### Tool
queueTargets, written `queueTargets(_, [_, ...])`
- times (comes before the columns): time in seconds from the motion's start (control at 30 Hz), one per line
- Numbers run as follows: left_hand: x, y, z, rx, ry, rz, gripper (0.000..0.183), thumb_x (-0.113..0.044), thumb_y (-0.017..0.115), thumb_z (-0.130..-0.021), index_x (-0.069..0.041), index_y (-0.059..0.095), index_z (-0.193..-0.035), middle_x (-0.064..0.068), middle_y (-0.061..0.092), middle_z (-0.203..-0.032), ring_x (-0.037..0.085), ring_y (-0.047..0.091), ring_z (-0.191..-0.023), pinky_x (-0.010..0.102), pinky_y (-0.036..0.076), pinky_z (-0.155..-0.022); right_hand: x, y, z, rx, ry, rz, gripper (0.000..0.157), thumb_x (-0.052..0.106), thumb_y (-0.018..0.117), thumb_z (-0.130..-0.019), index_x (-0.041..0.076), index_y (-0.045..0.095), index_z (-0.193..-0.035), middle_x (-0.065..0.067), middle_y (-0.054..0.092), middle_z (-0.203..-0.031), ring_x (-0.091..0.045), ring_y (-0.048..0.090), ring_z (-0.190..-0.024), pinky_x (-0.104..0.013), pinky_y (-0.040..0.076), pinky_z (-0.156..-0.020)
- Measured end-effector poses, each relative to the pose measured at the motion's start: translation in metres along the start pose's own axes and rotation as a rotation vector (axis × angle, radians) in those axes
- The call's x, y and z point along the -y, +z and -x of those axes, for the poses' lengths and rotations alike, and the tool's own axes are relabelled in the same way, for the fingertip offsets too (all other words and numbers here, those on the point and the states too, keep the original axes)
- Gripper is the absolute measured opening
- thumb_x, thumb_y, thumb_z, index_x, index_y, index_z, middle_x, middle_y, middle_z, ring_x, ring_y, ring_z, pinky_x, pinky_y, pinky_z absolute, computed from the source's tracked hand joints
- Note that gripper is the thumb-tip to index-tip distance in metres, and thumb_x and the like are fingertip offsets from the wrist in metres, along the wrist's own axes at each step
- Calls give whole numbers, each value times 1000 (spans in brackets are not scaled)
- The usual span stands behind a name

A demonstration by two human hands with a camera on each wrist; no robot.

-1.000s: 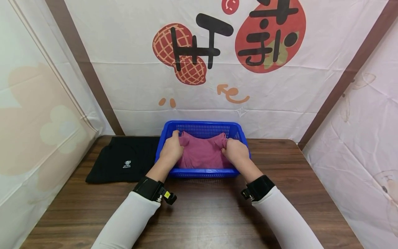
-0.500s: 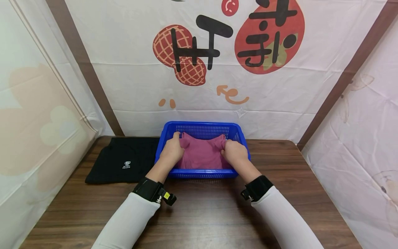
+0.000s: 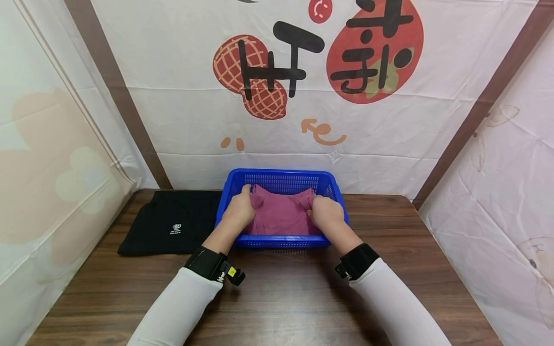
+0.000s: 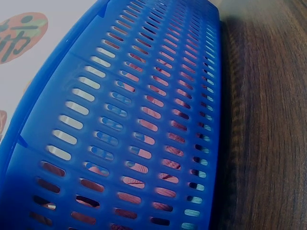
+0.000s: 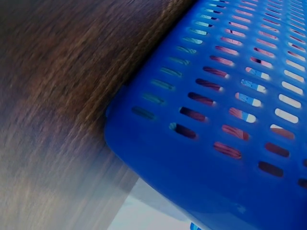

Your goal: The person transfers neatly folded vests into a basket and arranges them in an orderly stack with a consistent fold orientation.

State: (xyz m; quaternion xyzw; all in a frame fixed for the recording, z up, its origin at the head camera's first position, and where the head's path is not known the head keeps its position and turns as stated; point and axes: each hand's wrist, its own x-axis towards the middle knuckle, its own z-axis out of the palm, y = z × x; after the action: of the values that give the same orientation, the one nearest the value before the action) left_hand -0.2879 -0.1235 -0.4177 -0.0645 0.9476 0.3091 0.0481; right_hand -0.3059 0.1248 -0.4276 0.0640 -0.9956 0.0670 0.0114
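Note:
A blue plastic basket (image 3: 283, 238) with slotted sides stands at the back of the table, holding a bunched pink shirt (image 3: 283, 214). My left hand (image 3: 238, 209) reaches over the basket's left side and grips the shirt's left edge, thumb raised. On the opposite side, my right hand (image 3: 327, 211) holds the right edge with curled fingers. Between the hands the cloth dips at its top edge. In the left wrist view the basket wall (image 4: 72, 143) hides the hand, and pink shows through the slots. The basket's side (image 5: 168, 158) likewise covers the hand in the right wrist view.
A folded black T-shirt (image 3: 173, 223) with a small white print lies against the basket's left side. Beneath everything is a dark wood-grain table (image 3: 285, 298). A printed white curtain (image 3: 190, 120) hangs right behind the basket, with more fabric on both sides.

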Motion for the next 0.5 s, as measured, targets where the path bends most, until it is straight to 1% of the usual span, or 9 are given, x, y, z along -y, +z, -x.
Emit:
queueTargets(0.13, [1,1,0,2,-7,-18,73,-5,54,-101,-12,17,-163,25,45,-154,40,51,-137,57,47,-106,-1,1,0,-3,-11,10,36,38,69,-97,3,69,-106,-14,74,-101,-24,64,-79,-48,60,-72])
queueTargets(0.33, [0,1,1,3,0,-42,70,-7,55,-102,-9,18,-163,26,43,-155,41,49,-139,59,44,-108,-2,2,-2,-7,-13,13,35,39,69,-97,4,69,-103,-13,73,-98,-24,63,-78,-48,60,-72])
queueTargets(0.5, [2,2,2,0,-3,-62,66,-9,53,-104,-8,21,-161,27,43,-154,42,48,-139,60,45,-107,-2,3,-1,-6,-7,17,33,37,70,-96,4,68,-98,-12,72,-95,-24,62,-76,-47,60,-72])
